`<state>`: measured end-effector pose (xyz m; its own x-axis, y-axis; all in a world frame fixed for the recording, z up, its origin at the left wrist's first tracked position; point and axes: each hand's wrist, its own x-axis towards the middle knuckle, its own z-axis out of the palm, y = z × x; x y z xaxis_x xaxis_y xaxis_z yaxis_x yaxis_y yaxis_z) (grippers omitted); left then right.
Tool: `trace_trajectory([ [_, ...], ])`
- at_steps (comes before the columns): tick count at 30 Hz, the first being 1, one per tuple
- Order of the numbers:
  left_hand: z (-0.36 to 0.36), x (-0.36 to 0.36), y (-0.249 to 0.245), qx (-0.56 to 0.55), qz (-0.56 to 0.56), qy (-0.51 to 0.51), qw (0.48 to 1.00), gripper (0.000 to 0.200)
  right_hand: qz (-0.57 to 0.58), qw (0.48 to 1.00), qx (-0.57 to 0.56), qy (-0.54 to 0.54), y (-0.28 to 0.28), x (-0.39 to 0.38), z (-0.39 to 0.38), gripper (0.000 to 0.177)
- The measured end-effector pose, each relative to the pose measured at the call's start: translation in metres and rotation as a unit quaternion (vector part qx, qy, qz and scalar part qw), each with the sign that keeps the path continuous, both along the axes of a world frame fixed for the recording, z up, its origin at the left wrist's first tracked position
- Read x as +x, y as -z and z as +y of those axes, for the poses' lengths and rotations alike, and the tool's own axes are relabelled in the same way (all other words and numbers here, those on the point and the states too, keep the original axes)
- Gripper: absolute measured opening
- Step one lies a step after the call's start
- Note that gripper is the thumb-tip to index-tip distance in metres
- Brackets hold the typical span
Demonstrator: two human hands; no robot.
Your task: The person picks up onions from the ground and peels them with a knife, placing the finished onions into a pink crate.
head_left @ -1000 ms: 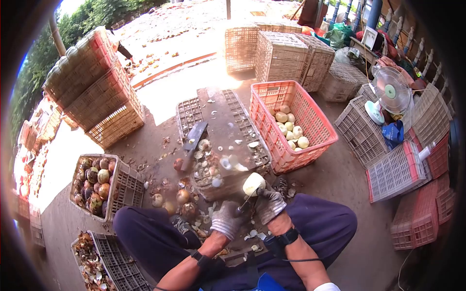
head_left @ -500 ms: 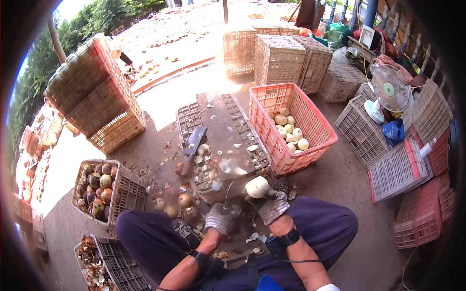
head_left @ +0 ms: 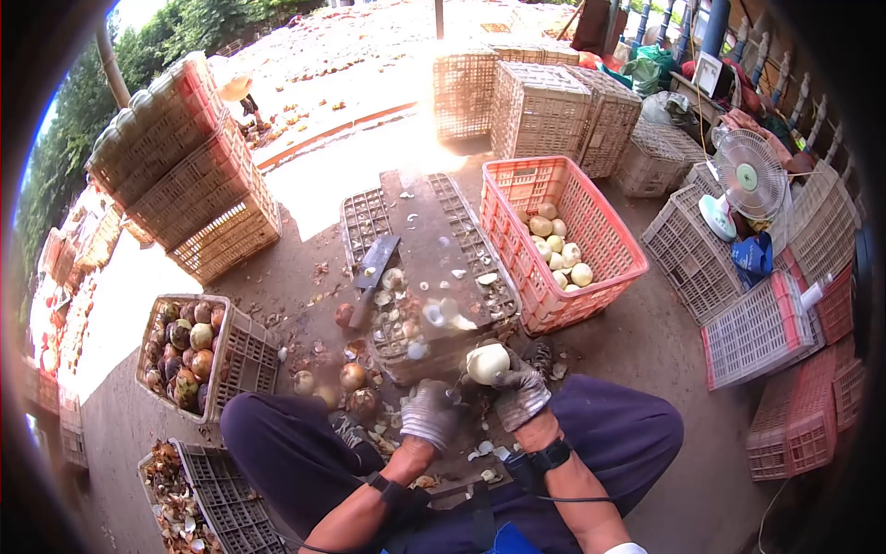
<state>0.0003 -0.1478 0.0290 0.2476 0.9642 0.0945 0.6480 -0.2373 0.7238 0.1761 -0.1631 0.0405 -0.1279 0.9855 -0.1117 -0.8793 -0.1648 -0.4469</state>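
Brown ground (head_left: 664,420) surrounds the person, whose right fingers (head_left: 517,380) close around the near side of a pale peeled fruit (head_left: 486,364). It looks firm, fairly light and probably slick, best cupped around its sides. The left fingers (head_left: 432,408) are curled; what they grip cannot be told. Beyond the right fingers, a red crate (head_left: 595,300) holds pale fruits (head_left: 556,246); left of the left fingers, a brown crate (head_left: 249,358) holds dark fruits (head_left: 185,346).

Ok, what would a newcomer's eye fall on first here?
Likely the pink crate, right of centre, with pale rounds inside. Then the whitish round in the gloved right hand, below centre, and the broad cleaver lying on the low work surface ahead.
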Motion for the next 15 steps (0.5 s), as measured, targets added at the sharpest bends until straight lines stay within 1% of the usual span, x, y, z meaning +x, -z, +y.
trace_trajectory([
  [1,0.001,-0.001,-0.006,-0.04,-0.02,-0.005,0.999,0.029,-0.005,1.0,-0.002,0.015,-0.003,0.0,0.0,0.062],
  [4,0.003,-0.002,-0.014,-0.133,-0.019,-0.04,0.99,0.029,-0.023,0.998,-0.003,0.052,-0.013,-0.001,-0.003,0.063],
  [6,0.006,-0.011,0.0,-0.159,-0.037,-0.032,0.986,0.026,-0.04,0.997,0.003,0.067,-0.014,0.0,0.0,0.064],
  [7,0.008,-0.012,0.0,-0.172,-0.046,-0.027,0.984,0.029,-0.052,0.997,0.007,0.063,-0.016,0.002,0.001,0.066],
  [9,0.003,-0.013,-0.003,-0.046,-0.024,-0.02,0.998,0.028,-0.077,0.995,0.013,0.055,-0.019,0.006,0.002,0.07],
  [10,0.0,-0.013,-0.009,0.016,-0.014,-0.017,1.0,0.028,-0.107,0.991,0.029,0.078,-0.019,0.005,0.003,0.065],
  [12,-0.004,-0.011,-0.027,0.033,0.014,0.026,0.999,0.027,-0.169,0.976,0.062,0.121,-0.018,0.001,0.004,0.057],
  [13,-0.004,-0.01,-0.031,0.041,0.027,0.046,0.998,0.026,-0.209,0.967,0.063,0.131,-0.017,0.002,0.004,0.057],
  [15,-0.005,-0.01,-0.03,0.077,0.042,0.05,0.995,0.026,-0.286,0.944,0.068,0.151,-0.016,0.004,0.003,0.059],
])
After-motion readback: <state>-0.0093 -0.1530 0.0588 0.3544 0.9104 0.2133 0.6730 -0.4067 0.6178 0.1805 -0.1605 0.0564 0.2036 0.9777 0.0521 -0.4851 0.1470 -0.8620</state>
